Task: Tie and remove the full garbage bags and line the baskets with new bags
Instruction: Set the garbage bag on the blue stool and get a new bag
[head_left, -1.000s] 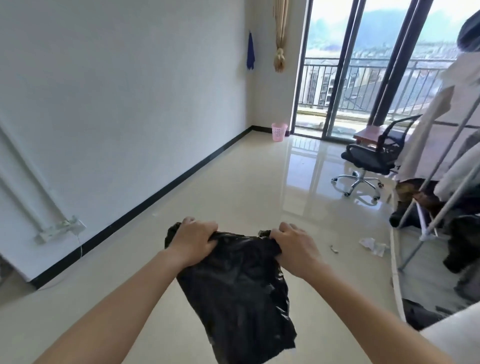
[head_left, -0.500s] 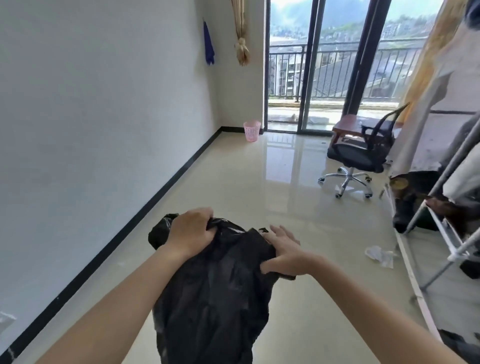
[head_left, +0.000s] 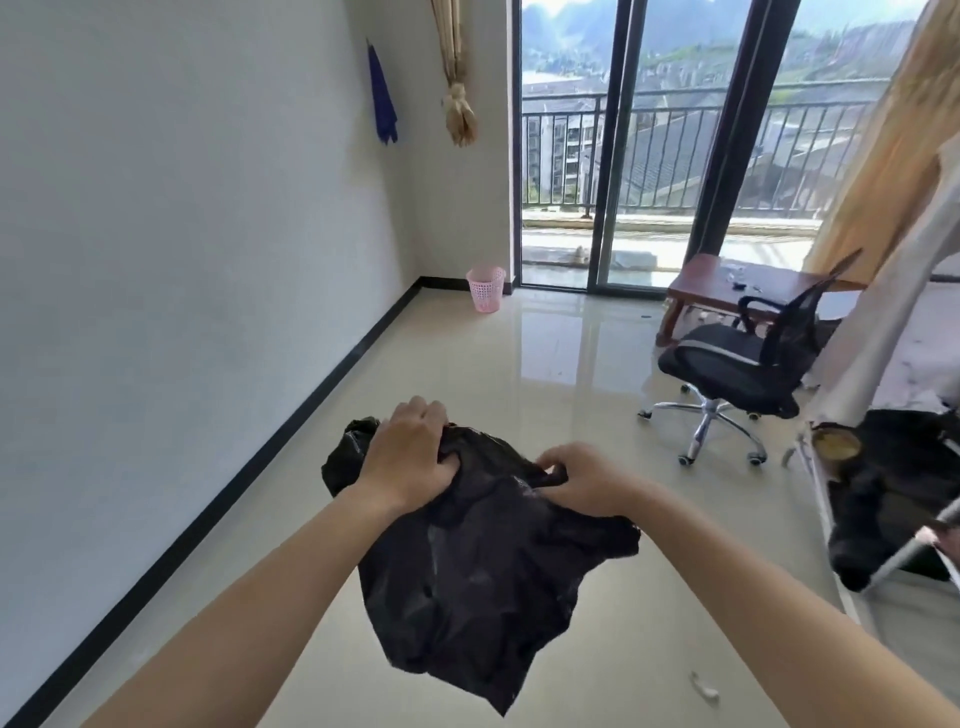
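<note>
A crumpled black garbage bag (head_left: 478, 577) hangs in front of me above the floor. My left hand (head_left: 410, 457) grips a bunch of its upper edge on the left. My right hand (head_left: 582, 480) pinches the upper edge on the right with curled fingers. The bag looks flat, with its lower end dangling free. A small pink basket (head_left: 486, 289) stands far ahead in the corner, beside the balcony door. I cannot see a bag inside it.
A white wall with a black skirting (head_left: 291, 415) runs along the left. A black office chair (head_left: 737, 369) and a low wooden table (head_left: 737, 286) stand at the right, near the glass door. A clothes rack with dark items (head_left: 883, 493) fills the right edge. Paper scrap (head_left: 704, 688) lies on the tiles.
I have come closer to the pink basket and the chair. My right hand has closed back on the bag's edge, after opening half a second ago. The left grip is unchanged.
</note>
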